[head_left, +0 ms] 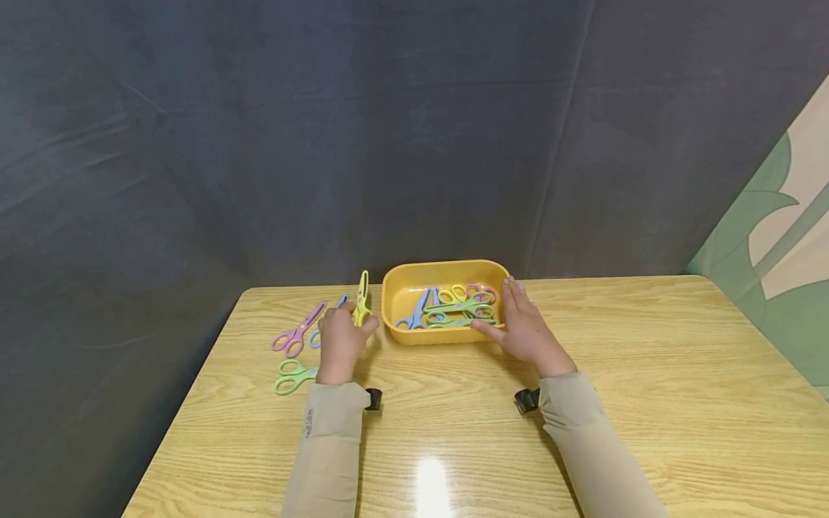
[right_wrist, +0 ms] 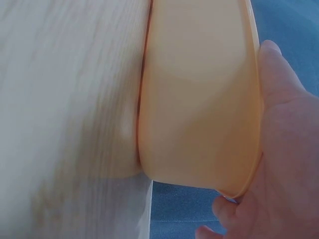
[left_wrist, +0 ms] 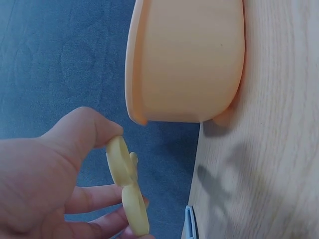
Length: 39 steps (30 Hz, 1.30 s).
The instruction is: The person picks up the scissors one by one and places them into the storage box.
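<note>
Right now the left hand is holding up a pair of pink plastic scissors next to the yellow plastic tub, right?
Not quite. The left hand holds yellow plastic scissors, not pink; the head view shows it. The pink plastic scissors lie on the wooden table. The rest is right: they are beside the yellow plastic tub.

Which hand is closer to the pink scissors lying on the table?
The left hand. It holds yellow scissors just right of the pink scissors. The right hand is farther off, resting on the yellow tray's right rim.
</note>
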Motion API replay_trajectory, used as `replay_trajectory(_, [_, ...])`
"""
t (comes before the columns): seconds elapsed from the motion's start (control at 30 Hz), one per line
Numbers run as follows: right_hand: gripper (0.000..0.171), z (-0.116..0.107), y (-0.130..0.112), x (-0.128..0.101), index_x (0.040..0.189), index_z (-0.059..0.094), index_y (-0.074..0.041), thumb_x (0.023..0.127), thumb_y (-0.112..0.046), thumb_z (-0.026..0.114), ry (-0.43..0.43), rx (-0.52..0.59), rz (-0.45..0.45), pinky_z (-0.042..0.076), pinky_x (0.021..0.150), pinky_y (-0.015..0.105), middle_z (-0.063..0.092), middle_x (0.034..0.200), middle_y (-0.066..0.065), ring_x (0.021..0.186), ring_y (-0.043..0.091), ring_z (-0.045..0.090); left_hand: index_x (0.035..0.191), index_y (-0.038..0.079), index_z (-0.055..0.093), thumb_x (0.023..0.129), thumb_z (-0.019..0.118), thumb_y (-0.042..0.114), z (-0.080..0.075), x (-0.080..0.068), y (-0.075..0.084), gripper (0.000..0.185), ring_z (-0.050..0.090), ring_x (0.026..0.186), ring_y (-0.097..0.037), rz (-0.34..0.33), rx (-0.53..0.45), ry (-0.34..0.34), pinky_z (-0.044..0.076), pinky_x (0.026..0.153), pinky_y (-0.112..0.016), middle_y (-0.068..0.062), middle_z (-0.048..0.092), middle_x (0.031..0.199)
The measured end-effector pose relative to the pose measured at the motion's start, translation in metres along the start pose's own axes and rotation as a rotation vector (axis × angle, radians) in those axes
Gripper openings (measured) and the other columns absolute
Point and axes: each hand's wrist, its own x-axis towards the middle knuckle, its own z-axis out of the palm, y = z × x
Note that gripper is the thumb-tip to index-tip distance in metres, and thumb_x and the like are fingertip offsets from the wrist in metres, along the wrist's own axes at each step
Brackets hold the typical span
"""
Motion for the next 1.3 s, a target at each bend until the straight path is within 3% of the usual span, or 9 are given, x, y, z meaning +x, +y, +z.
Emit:
replay_trajectory(0.33, [0.109, 0.0, 0.001, 0.0, 0.156, 0.005, 0.013, 0.096, -0.059, 0.06, 0.004, -0.003, -0.008, 0.011, 0.121, 0.059, 0.003, 0.165, 0.03, 0.153, 0.045, 0.003, 0.117, -0.01, 0.069, 0.086, 0.077, 0.019, 0.002, 0.0, 0.008, 0.044, 0.059, 0.102, -0.044, 0.082, -0.024, 0.05, 0.041, 0.092, -0.051, -0.026, 0.07, 0.105])
replay_trajectory(0.63, [0.108, 0.001, 0.002, 0.0, 0.156, 0.006, 0.013, 0.096, -0.059, 0.06, 0.007, -0.006, -0.009, 0.011, 0.121, 0.06, 0.003, 0.165, 0.03, 0.153, 0.044, 0.003, 0.122, -0.007, 0.068, 0.085, 0.078, 0.021, 0.004, -0.002, 0.014, 0.048, 0.056, 0.108, -0.048, 0.09, -0.048, 0.075, 0.046, 0.092, -0.052, -0.028, 0.067, 0.116])
replay_trajectory(0.9, [0.109, 0.002, 0.004, 0.001, 0.157, 0.004, 0.013, 0.097, -0.06, 0.058, 0.002, -0.009, -0.009, 0.011, 0.121, 0.06, 0.002, 0.165, 0.029, 0.154, 0.044, 0.002, 0.121, -0.008, 0.069, 0.082, 0.076, 0.018, 0.01, 0.0, 0.016, 0.048, 0.058, 0.113, -0.046, 0.182, -0.075, 0.107, 0.041, 0.101, -0.052, -0.025, 0.071, 0.114])
replay_trajectory(1.3, [0.111, 0.002, 0.004, 0.001, 0.157, 0.002, 0.011, 0.096, -0.062, 0.058, -0.008, 0.0, -0.007, 0.009, 0.121, 0.059, -0.001, 0.166, 0.027, 0.154, 0.041, -0.002, 0.119, -0.006, 0.071, 0.081, 0.075, 0.019, 0.018, -0.002, 0.019, 0.045, 0.057, 0.11, -0.045, 0.227, -0.093, 0.108, 0.045, 0.096, -0.054, -0.025, 0.069, 0.114])
